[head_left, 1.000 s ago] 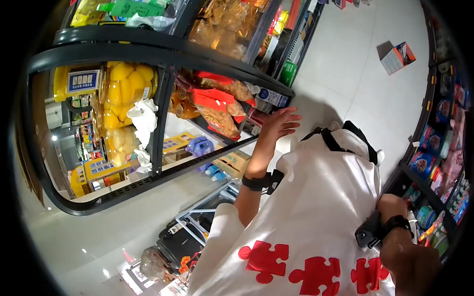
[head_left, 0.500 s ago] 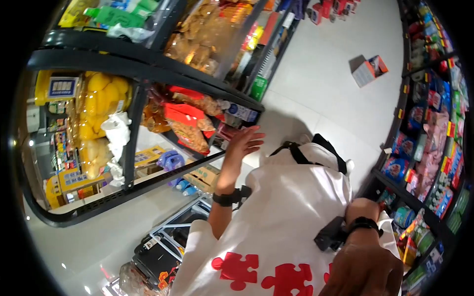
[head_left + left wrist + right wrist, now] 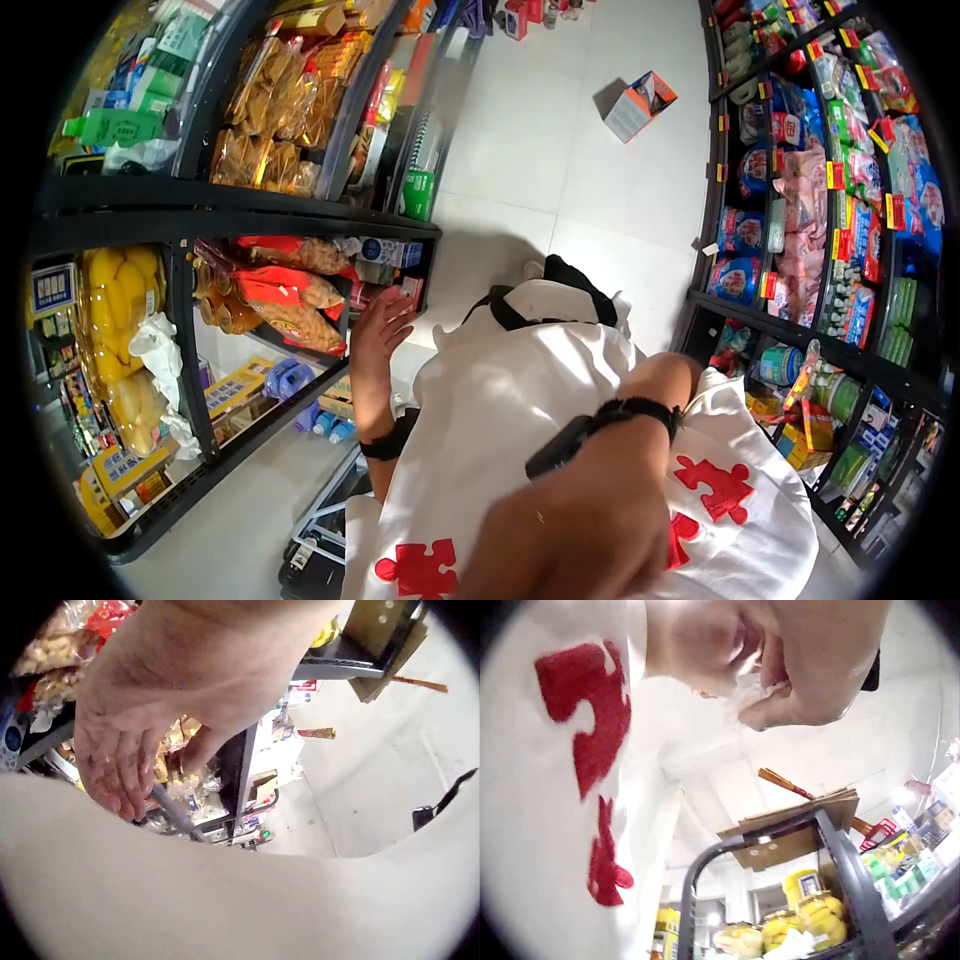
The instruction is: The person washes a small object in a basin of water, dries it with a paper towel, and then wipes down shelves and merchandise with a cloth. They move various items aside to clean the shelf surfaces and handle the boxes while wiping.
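Observation:
My right hand [image 3: 570, 545] is raised in front of the white shirt [image 3: 530, 365], blurred and large in the head view. In the right wrist view, bent fingers and thumb pinch a crumpled, whitish, see-through piece [image 3: 744, 696] close to the person's mouth; its kind is unclear. Beside the left shelf, my left hand [image 3: 378, 345] is held up with relaxed, slightly bent fingers and nothing in them. Red-labelled bags of brown snacks [image 3: 290, 305] lie on the shelf just left of it. The left wrist view has this hand [image 3: 180, 682] hanging over the shirt.
Jars of yellow fruit [image 3: 120, 300] stand at the shelf's near end, beside its dark frame [image 3: 190, 370]. An open carton [image 3: 640, 105] sits on the aisle floor. Stocked shelves [image 3: 800, 230] line the right. A metal-framed cart [image 3: 325, 510] stands lower left.
My right hand has swung up and left from the person's right side across the shirt. The head view has turned right, showing more right-hand shelving. The left hand stays raised and empty.

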{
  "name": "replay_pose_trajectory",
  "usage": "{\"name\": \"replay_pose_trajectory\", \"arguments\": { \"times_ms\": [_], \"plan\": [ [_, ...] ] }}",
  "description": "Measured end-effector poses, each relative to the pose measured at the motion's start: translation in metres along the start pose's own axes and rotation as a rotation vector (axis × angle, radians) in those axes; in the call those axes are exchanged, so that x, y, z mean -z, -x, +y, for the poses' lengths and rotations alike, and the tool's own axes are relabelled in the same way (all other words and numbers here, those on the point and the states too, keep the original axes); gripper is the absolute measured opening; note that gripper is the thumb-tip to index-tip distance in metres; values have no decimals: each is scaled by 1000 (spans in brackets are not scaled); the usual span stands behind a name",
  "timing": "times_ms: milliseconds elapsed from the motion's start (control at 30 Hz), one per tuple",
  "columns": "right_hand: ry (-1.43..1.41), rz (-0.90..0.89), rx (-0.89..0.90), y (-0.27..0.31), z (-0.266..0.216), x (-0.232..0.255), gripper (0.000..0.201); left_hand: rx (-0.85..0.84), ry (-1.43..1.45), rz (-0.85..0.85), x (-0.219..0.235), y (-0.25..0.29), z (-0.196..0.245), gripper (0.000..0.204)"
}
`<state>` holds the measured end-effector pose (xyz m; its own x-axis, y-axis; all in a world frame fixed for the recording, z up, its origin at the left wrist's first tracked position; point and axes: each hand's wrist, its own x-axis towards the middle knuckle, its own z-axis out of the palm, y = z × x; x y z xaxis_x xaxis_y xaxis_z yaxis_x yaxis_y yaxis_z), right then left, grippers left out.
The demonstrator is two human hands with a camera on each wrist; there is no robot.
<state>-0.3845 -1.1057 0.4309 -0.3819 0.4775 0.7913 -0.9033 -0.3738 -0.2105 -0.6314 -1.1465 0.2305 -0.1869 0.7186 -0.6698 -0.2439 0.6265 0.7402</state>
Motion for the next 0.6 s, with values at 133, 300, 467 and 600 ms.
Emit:
{"name": "replay_pose_trajectory", "arguments": {
  "times_ms": [133, 300, 467, 600],
  "plan": [
    [513, 121, -318, -10, -3, 37, 41, -136, 149, -255, 2, 36, 26, 52],
    [1141, 186, -709, -9, 3, 64, 45, -452, 123, -74, -35, 99, 66, 87],
    [1526, 139, -812, -1, 14, 79, 38, -544, 10, -191, -43, 108, 68, 50],
    [1745, 86, -615, 8, 26, 89, 24, -510, -16, -78, -44, 101, 66, 36]
  ]
}}
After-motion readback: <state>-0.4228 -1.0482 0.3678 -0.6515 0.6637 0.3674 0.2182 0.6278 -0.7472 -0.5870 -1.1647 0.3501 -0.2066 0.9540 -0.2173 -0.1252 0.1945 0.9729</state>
